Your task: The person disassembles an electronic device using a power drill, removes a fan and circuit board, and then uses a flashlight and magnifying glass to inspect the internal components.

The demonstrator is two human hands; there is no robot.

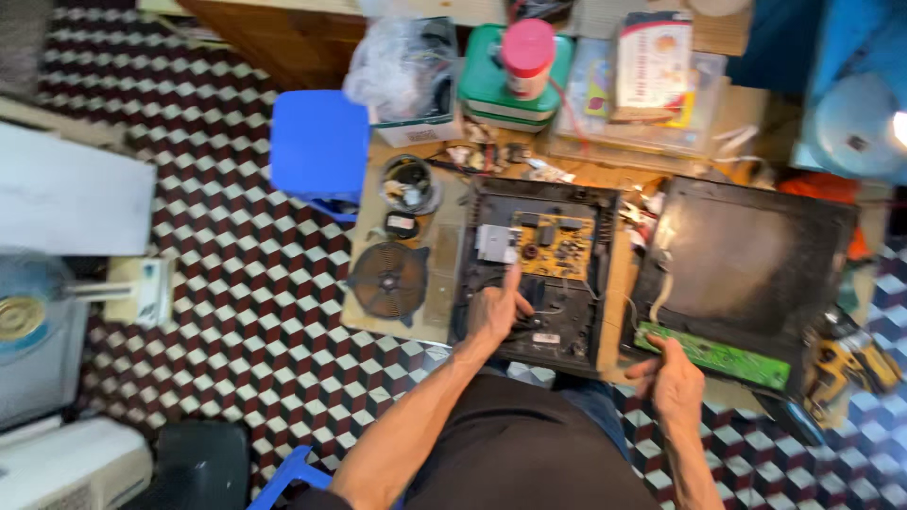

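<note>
Opened cooker base (539,274) lies mid-tabletop (619,293). Left hand (493,312) is rested inside it, grip loose, index finger stretched toward the yellow circuit board (557,247). Right hand (676,378), right of the base, is pinched on the green board (713,355). Risks: components shorted or bent by the finger; the green board's cable strained if tugged.

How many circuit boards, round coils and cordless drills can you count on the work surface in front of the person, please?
Circuit boards: 2, the yellow circuit board inside the open black cooker base and the long green circuit board on the black glass top panel.
Round coils: 1, the dark round copper coil.
Cordless drills: 1, the yellow cordless drill.
Total: 4.
</note>
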